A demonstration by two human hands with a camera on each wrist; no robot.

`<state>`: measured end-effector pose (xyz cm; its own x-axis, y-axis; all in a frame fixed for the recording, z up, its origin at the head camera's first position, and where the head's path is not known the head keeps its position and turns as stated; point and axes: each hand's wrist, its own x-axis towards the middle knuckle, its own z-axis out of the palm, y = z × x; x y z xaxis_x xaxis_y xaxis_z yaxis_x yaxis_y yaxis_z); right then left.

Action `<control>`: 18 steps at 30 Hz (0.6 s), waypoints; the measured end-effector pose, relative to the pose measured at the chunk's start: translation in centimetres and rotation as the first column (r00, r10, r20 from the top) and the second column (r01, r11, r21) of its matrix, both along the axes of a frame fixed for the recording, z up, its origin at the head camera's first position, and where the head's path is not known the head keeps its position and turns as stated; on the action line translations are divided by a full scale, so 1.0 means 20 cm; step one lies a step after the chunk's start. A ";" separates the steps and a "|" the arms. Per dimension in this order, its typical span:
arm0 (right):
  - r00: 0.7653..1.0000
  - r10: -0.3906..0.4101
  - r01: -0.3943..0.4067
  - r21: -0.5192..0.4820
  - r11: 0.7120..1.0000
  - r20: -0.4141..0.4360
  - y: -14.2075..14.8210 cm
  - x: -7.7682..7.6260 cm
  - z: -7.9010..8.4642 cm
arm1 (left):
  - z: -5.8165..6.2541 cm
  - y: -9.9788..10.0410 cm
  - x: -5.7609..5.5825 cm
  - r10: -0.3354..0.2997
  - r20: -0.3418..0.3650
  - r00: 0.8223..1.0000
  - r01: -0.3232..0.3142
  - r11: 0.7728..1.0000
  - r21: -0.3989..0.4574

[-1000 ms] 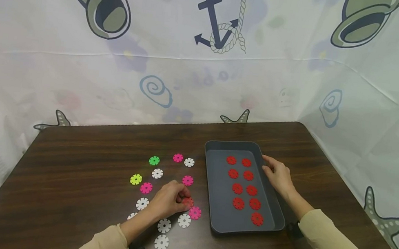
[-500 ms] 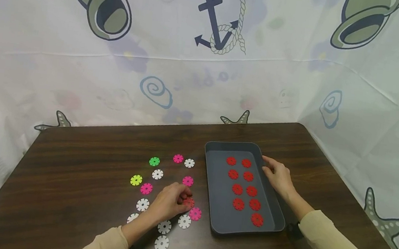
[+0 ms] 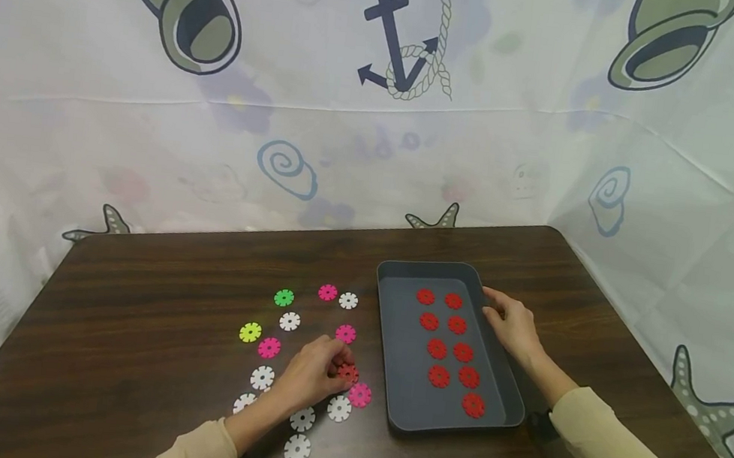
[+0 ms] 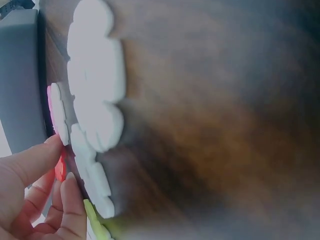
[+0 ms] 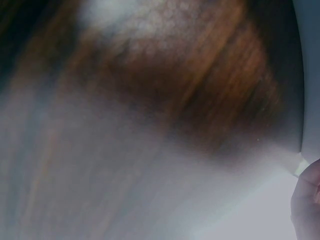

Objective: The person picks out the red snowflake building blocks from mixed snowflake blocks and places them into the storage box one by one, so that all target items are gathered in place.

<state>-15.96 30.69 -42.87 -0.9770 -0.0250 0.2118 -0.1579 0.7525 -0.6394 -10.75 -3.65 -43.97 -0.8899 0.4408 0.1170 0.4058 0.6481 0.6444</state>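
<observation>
In the head view my left hand pinches a red notched plastic disc between thumb and fingers, low over the table. The left wrist view shows that disc's edge between the thumb and fingertips. A pink disc and a white disc lie just in front of the hand. To the right is a dark grey tray with several red discs laid in two columns. My right hand holds the tray's right rim, thumb tip over it; its other fingers are mostly hidden.
Loose discs in white, pink, green and yellow lie around my left hand on the dark wooden table. A printed cloth hangs behind the table and along its right side.
My left hand keeps its pinch on the red disc, which shows slightly more between the fingers now. The right hand and the tray stay in place.
</observation>
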 end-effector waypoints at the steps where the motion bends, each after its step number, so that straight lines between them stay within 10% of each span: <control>1: 1.000 0.000 0.000 0.001 1.000 -0.002 0.00 0.00 0.00 | 0.00 0.00 0.00 0.003 -0.002 1.000 -0.003 1.000 -0.001; 10: 1.000 0.000 0.000 0.005 1.000 -0.017 0.00 -0.01 -0.01 | 0.01 0.01 0.01 -0.009 -0.036 0.999 0.009 1.000 0.014; 18: 1.000 -0.002 0.002 0.001 1.000 -0.012 0.00 -0.01 -0.01 | 0.02 -0.01 -0.02 -0.003 0.132 0.991 -0.017 0.988 0.154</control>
<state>-16.11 30.72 -43.06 -0.9745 -0.0230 0.2231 -0.1636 0.7534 -0.6369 -11.17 -3.86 -43.61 -0.9051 0.4204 0.0645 0.3064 0.5394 0.7843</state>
